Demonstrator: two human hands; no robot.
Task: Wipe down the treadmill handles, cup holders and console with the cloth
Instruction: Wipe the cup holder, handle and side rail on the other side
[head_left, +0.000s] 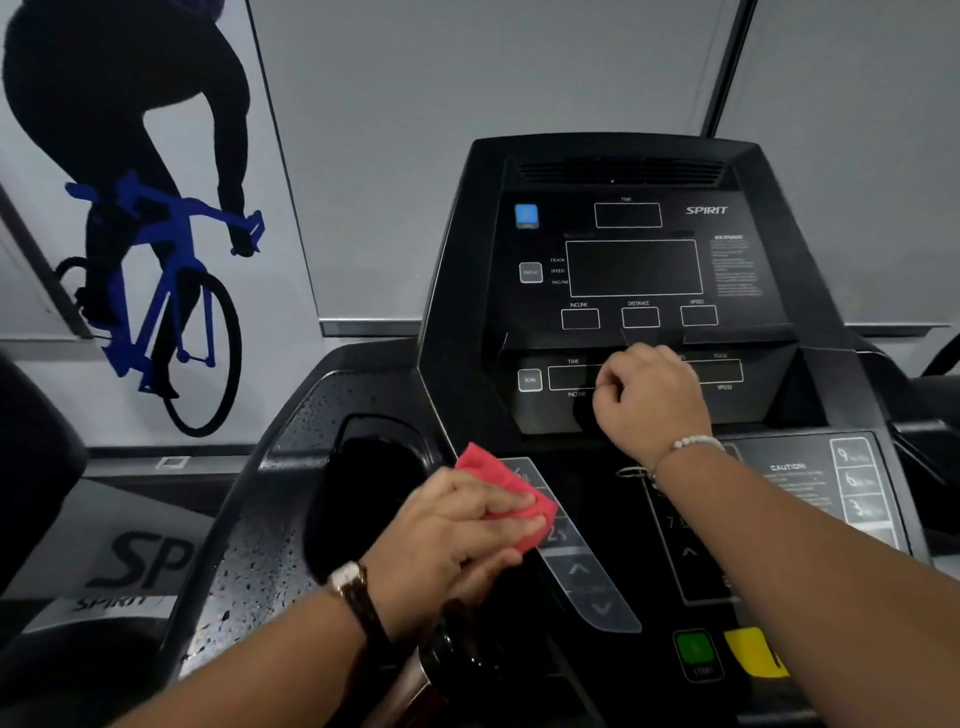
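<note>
The left hand (457, 525) lies flat, fingers straight and together, pressing the red cloth (491, 470) onto the console (634, 270) keys just right of the cup holder (363, 478). The right hand (649, 400) rests curled against the lower display; whether it holds anything is unclear

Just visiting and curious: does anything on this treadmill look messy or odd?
Yes: dark specks or droplets dot the grey panel around the left cup holder, beside the red cloth under the left hand. Whether wet or dirt is unclear.
</note>
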